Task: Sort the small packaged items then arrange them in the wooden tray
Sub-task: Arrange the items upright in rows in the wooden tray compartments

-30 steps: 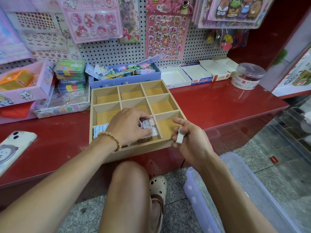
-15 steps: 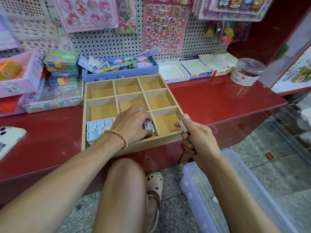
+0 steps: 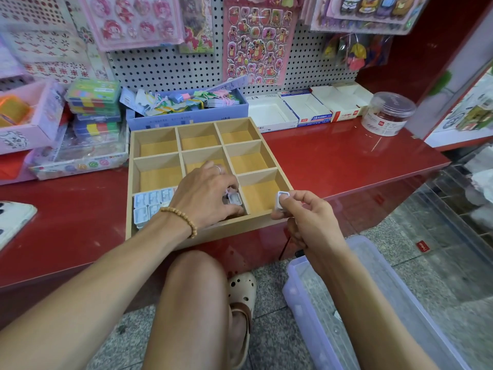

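Observation:
The wooden tray [image 3: 254,225] with nine compartments lies on the red counter. Several small white packaged items [image 3: 150,205] stand in rows in its near-left compartment. My left hand [image 3: 205,196] reaches into the near-middle compartment, its fingers curled around more small packs [image 3: 234,198] there. My right hand [image 3: 306,217] hovers at the tray's near-right corner and pinches one small white pack [image 3: 282,200] between thumb and fingers. The near-right compartment is bare wood, as are the other compartments I can see.
A blue box of clips [image 3: 186,110], stacked colourful cases [image 3: 93,102] and open white cartons [image 3: 306,108] line the pegboard wall. A clear jar [image 3: 386,113] stands at the right. A phone [image 3: 13,222] lies far left. A clear plastic bin [image 3: 373,303] sits on the floor.
My right hand has turned the pack it pinches so its face shows and lifted it toward the tray's near-right corner. My left hand stays in the near-middle compartment, shifting the packs.

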`<state>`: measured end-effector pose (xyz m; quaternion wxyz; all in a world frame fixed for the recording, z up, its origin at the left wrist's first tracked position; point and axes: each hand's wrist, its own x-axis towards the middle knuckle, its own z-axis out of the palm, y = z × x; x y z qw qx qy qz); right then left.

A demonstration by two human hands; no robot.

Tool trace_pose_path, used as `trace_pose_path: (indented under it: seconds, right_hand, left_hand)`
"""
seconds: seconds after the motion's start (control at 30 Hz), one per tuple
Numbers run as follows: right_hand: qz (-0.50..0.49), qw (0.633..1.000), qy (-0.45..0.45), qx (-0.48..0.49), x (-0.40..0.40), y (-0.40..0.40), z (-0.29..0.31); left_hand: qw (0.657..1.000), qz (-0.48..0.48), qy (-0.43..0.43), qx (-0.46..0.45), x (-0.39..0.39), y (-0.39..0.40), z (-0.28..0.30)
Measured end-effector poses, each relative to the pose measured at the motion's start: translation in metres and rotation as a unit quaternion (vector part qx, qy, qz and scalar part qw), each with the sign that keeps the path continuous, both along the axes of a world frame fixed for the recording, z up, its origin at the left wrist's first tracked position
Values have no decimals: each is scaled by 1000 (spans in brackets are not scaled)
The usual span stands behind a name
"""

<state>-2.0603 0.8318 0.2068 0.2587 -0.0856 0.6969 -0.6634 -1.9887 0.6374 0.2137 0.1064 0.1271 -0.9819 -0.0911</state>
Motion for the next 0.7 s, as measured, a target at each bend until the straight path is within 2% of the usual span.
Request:
trace_pose_path:
  seconds: [0.1, 0.2, 0.47, 0.7]
  right_hand:
    - [3, 1000, 5, -9, 2, -3, 2]
    - [22, 999, 25, -20, 6, -9, 2]
    - [80, 996, 1, -23, 18, -11, 15]
    - [113, 993, 22, -20, 29, -14, 34]
  left_hand:
    - [992, -24, 84, 86, 6, 7, 6]
    - [972, -93, 104, 189, 12, 22, 16]
    - [952, -98, 149, 247, 20, 34, 25]
    - [970, -100, 140, 173, 28, 33, 31]
